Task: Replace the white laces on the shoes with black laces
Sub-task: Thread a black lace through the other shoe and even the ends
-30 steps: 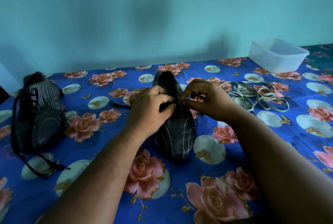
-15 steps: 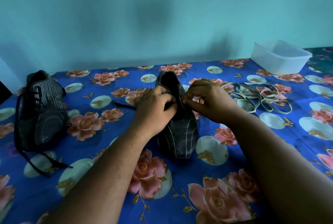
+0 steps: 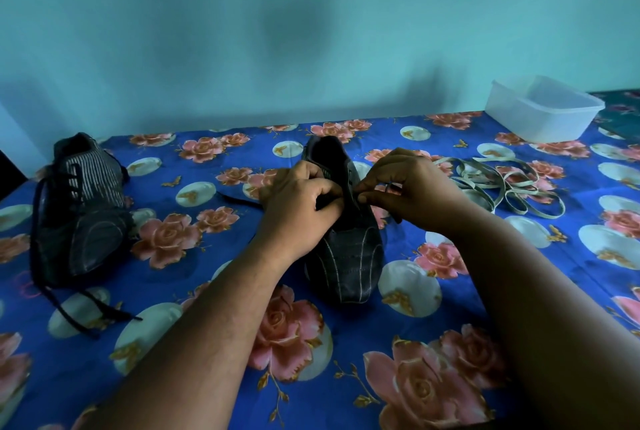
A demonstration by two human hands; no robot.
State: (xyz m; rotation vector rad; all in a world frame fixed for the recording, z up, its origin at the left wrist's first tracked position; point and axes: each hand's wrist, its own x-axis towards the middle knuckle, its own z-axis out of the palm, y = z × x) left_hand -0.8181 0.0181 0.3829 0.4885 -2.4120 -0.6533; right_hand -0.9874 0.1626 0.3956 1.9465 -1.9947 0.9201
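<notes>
Right over the dark striped shoe [image 3: 346, 256] mid-worktop, left hand [image 3: 298, 211] grips its eyelet flap while right hand [image 3: 408, 190] pinches what looks like the thin black lace [image 3: 239, 197]. Pulled white laces [image 3: 502, 187] lie just right of it. Risk: tip slipping, skipped eyelet.

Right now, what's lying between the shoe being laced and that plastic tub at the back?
In the head view, the loose white laces lie on the floral cloth between the shoe and the tub.
</notes>
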